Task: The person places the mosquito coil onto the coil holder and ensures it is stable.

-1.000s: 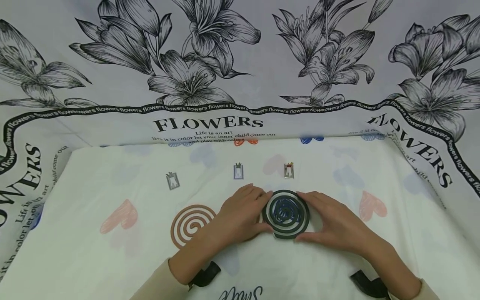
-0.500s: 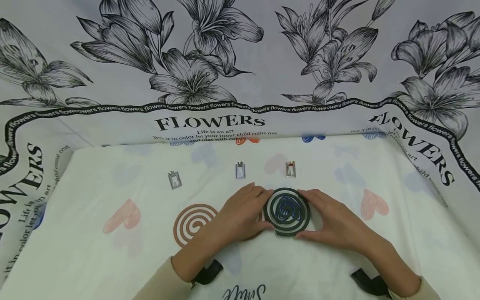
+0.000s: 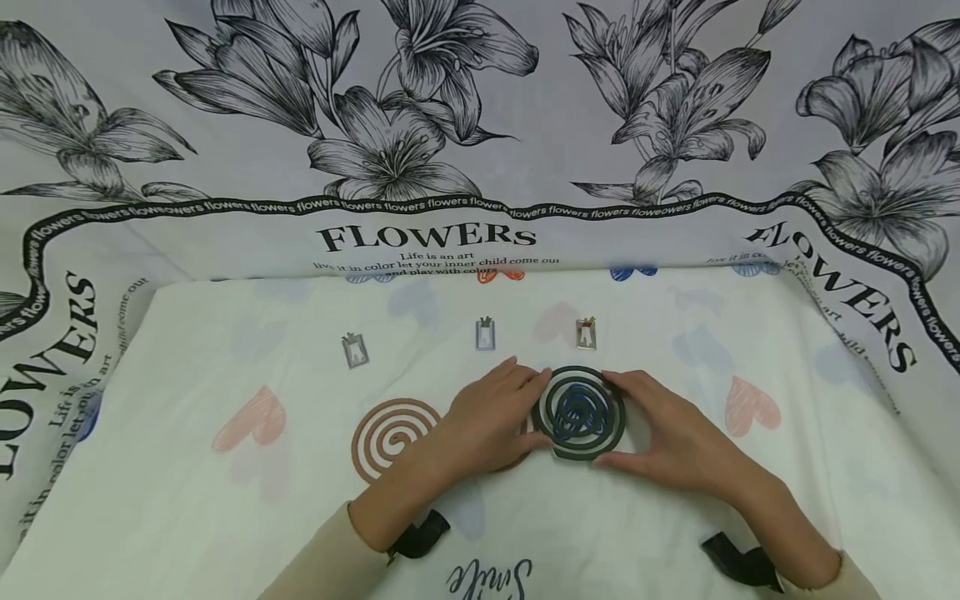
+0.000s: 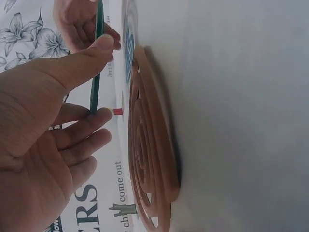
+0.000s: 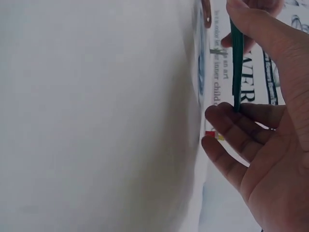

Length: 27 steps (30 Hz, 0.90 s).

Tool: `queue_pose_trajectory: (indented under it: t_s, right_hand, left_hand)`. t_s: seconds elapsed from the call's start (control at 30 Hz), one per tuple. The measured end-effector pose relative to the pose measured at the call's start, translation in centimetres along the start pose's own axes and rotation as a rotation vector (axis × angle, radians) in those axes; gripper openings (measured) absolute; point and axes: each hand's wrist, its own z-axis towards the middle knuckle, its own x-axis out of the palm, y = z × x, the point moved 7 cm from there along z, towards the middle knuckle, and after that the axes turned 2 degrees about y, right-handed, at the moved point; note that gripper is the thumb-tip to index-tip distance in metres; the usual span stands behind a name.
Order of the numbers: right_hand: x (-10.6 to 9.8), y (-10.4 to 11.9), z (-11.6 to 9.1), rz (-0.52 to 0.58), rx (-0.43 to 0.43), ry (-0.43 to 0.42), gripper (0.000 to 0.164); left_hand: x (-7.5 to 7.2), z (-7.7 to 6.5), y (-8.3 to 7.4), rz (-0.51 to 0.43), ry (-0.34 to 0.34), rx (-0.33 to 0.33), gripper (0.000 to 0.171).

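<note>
Both hands hold a dark green mosquito coil between them. My left hand pinches its left edge between thumb and fingers, and my right hand does the same at its right edge. Seen edge-on in the left wrist view, the green coil hangs a little above the cloth. A blue print shows through its rings. One brown mosquito coil lies flat to the left, partly behind the left forearm. More brown coil peeks out beneath the left hand, mostly hidden by it.
Three small metal stands lie in a row beyond the hands: a left one, a middle one and a right one. A white cloth with printed hearts covers the surface. Behind it rises a flower-printed sheet.
The head view has tilted slightly, shifting everything up and right. Against the blue print, the green coil sits slightly farther forward. Both hands keep their grip on it.
</note>
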Motion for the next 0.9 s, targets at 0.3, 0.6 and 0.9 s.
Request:
queue_pose_trajectory:
  t_s: [0.3, 0.6, 0.9]
  right_hand:
    - [-0.1, -0.4, -0.1, 0.036, 0.031, -0.019, 0.102]
    - [-0.3, 0.2, 1.0, 0.083, 0.03, -0.003, 0.099]
    - [-1.3, 0.4, 1.4, 0.149, 0.107, 0.02, 0.098]
  left_hand:
    - [-0.7, 0.1, 0.0, -0.048, -0.043, -0.009, 0.077]
    - [-1.7, -0.6, 0.5, -0.144, 0.004, -0.02, 0.085]
    - [-2.6, 0.4, 0.2, -0.101, -0.079, -0.027, 0.098]
